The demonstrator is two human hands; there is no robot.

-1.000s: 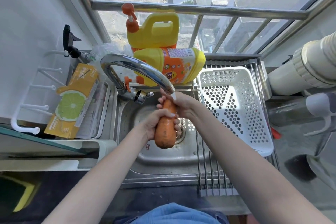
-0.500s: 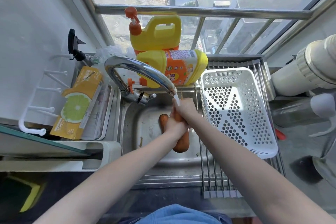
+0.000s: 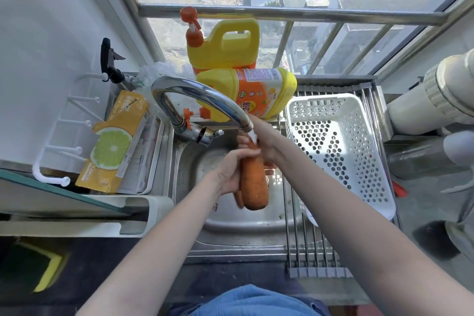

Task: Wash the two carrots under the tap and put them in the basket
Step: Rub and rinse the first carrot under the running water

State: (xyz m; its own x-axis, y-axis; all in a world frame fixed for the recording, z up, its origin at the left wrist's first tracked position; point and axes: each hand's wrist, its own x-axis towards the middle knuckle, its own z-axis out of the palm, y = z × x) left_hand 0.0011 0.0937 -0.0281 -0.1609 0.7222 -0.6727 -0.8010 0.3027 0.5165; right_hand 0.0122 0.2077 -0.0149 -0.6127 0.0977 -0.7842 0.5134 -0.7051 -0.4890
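Observation:
A thick orange carrot (image 3: pixel 255 182) hangs over the steel sink (image 3: pixel 230 224), its thin top right under the spout of the chrome tap (image 3: pixel 195 95), where water runs. My left hand (image 3: pixel 230 172) grips its middle from the left. My right hand (image 3: pixel 265 136) holds its top end just below the spout. A second carrot (image 3: pixel 239 199) shows only as an orange sliver behind the first one, low in the sink. The white perforated basket (image 3: pixel 359 187) lies empty on the steel drying rack to the right.
Two yellow detergent bottles (image 3: pixel 246 90) stand behind the tap on the window ledge. A lime-print packet (image 3: pixel 115 146) lies in a tray to the left. The roll-up rack (image 3: pixel 302 238) covers the sink's right side. A white pipe (image 3: pixel 436 100) runs at far right.
Both hands have kept rubbing the carrot under the running water. The left hand moved from covering the carrot to gripping its left side, and the carrot's thick end now shows fully.

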